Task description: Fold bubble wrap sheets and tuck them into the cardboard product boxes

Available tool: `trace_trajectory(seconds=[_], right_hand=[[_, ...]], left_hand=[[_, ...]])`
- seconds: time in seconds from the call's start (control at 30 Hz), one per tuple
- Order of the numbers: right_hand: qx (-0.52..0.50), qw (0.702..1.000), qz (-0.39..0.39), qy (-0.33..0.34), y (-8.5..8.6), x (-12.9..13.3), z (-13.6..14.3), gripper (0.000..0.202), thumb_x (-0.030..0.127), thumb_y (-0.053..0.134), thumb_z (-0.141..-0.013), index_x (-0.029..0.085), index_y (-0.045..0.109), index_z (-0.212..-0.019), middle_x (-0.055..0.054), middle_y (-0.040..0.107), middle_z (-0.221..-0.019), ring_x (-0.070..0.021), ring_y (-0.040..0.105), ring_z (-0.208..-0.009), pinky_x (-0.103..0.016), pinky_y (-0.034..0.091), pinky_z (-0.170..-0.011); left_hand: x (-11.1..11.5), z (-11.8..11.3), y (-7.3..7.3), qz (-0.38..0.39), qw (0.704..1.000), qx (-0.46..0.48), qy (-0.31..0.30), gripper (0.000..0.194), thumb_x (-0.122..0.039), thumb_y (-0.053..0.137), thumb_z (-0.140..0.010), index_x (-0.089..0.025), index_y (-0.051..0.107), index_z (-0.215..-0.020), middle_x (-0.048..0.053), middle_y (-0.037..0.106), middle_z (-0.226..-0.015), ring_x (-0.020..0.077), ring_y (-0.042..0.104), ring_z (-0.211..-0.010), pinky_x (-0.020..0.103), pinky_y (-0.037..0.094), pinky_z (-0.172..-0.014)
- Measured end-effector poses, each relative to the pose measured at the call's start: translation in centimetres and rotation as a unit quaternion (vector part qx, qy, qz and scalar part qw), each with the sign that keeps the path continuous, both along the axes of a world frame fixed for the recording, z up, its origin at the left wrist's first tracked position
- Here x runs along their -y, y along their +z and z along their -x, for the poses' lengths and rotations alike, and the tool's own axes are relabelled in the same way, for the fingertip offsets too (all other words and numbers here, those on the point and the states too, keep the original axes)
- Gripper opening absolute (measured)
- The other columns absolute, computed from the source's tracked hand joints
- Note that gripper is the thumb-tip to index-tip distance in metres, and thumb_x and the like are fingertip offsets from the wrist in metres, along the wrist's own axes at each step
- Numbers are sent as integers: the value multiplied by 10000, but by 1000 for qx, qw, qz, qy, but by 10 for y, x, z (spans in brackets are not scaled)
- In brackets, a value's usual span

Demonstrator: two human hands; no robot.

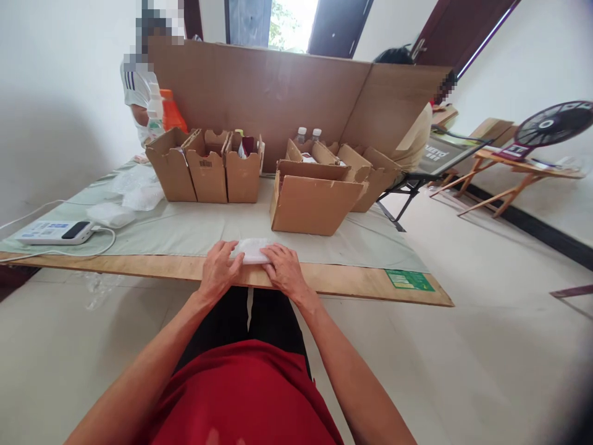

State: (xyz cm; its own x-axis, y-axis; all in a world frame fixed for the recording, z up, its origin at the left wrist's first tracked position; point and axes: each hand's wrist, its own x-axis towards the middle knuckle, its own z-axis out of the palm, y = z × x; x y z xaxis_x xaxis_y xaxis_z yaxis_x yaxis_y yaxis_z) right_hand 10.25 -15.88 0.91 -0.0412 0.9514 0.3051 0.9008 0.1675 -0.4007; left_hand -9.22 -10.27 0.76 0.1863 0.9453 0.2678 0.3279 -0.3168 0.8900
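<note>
A red top [245, 395] with a curved edge fills six o'clock. Black trousers [275, 315] show beyond, toward twelve. Both forearms [139, 371] are bare.

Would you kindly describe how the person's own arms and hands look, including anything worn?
The left hand and right hand are bare, without gloves. No sleeve covers the left forearm or right forearm, and neither wrist shows a watch or cable. The person wears a plain red top.
</note>
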Motion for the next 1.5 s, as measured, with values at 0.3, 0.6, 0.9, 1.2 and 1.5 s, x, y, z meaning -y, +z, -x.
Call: trace_trajectory(seconds=[0.3,0.6,0.9,1.2,1.5], right_hand=[[-44,999,-16,8,9,43,33,295,209,587,-970,209,711,-1238,-109,733,-1243,-283,590,-1229,-466,409,-1078],[-255,966,23,41,27,75,38,556,338,691,-863,257,570,-1399,-126,489,-1556,-307,478,-1413,-527,357,-1185],[-413,907,76,28,22,77,31,311,443,671,-845,208,699,-1046,-23,711,-937,-186,622,-835,-302,505,-783],[-444,893,78,-10,12,75,11,357,419,695,-808,203,676,-1092,-30,690,-949,-178,605,-824,-294,496,-763],[-509,850,130,-39,10,61,-27,278,463,700,-823,203,656,-912,13,560,-771,-145,497,-706,-264,411,-655]], left_hand=[[65,10,-1,243,916,302,-103,563,-410,806,-711,-166,676,-1201,125,737,-1194,282,688,-1135,413,547,-970],[69,12,4,282,849,429,-122,613,-372,924,-644,-223,671,-1182,8,737,-1010,166,673,-961,300,510,-926],[77,11,9,281,866,394,-124,539,-371,965,-582,-181,727,-1026,11,715,-907,154,632,-854,261,493,-816],[62,2,5,302,881,335,-143,377,-387,906,-655,-185,726,-917,11,699,-836,162,600,-811,256,467,-760],[19,-12,6,287,913,175,-230,362,-497,765,-800,-247,716,-1057,62,741,-1021,238,651,-912,325,516,-802]])
